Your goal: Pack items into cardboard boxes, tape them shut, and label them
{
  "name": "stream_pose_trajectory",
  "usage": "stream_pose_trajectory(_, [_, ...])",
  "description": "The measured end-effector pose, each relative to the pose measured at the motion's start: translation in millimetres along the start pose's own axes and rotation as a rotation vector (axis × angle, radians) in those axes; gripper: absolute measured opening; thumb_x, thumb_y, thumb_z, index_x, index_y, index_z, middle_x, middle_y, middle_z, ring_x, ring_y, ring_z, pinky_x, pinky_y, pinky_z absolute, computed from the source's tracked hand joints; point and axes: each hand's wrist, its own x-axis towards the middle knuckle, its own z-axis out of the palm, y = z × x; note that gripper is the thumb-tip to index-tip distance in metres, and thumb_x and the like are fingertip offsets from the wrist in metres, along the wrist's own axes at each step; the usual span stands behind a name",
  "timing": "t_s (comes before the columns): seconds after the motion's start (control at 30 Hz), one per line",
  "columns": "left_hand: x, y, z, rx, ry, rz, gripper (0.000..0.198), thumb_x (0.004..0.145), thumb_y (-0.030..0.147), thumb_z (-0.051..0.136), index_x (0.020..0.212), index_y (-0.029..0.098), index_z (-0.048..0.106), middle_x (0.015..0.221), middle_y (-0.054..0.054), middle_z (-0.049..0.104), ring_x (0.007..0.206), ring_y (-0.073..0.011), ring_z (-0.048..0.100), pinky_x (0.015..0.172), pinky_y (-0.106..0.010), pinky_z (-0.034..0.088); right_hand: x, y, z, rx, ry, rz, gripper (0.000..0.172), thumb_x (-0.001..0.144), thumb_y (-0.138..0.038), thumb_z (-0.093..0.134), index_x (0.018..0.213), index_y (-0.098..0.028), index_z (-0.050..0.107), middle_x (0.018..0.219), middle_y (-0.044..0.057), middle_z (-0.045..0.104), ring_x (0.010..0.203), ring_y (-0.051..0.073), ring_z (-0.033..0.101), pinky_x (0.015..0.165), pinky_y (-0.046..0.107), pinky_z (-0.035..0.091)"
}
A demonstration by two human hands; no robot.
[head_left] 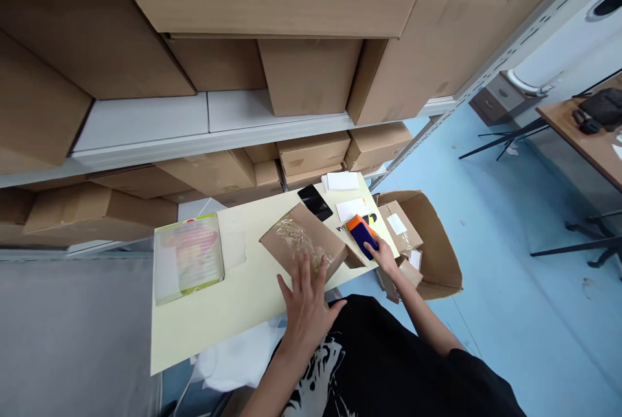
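Observation:
My left hand (306, 294) lies flat with spread fingers on a small cardboard box (291, 239), pressing on its near edge. Crumpled clear tape (297, 242) covers part of the box top. My right hand (381, 255) grips a blue and orange handheld tape dispenser (362, 239) near the box's right corner. Both rest on a pale yellow board (233, 300). Beyond the dispenser lie a black phone (315, 202) and white papers (350, 210).
A plastic-wrapped package (188, 258) sits on the board's left side. An open cardboard box (430, 255) with smaller parcels stands to the right. Metal shelves (208, 138) stacked with cardboard boxes rise ahead. A wooden desk (583, 135) stands at far right on the blue floor.

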Motion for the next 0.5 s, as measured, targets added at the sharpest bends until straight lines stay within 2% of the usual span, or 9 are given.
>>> stream_pose_trajectory(0.2, [-3,-1,8.9,-0.028,-0.023,-0.028,0.070,0.084,0.028,0.050,0.146,0.024,0.017,0.152,-0.017,0.018,0.138,-0.0391,0.014,0.097,-0.065,0.031,3,16,1,-0.126,0.006,0.107,0.039,0.083,-0.051,0.044,0.092,-0.016,0.058,0.084,0.010,0.065,0.079,0.025,0.062,0.065,0.033,0.046])
stream_pose_trajectory(0.37, [4,-14,5.7,-0.030,0.022,0.006,0.063,0.087,0.025,0.045,0.145,0.020,0.022,0.149,-0.018,0.025,0.136,-0.0359,0.023,0.099,-0.056,0.037,12,6,11,-0.258,-0.019,0.172,0.041,0.085,-0.050,0.043,0.101,-0.015,0.057,0.095,0.015,0.064,0.088,0.028,0.061,0.070,0.035,0.045])
stream_pose_trajectory(0.5, [10,-23,3.0,0.001,0.056,0.000,0.062,0.087,0.024,0.045,0.144,0.013,0.025,0.145,-0.021,0.031,0.131,-0.0347,0.032,0.099,-0.052,0.039,13,-5,27,-0.377,-0.083,0.205,0.042,0.079,-0.048,0.054,0.102,-0.013,0.056,0.100,0.018,0.064,0.094,0.030,0.060,0.076,0.036,0.043])
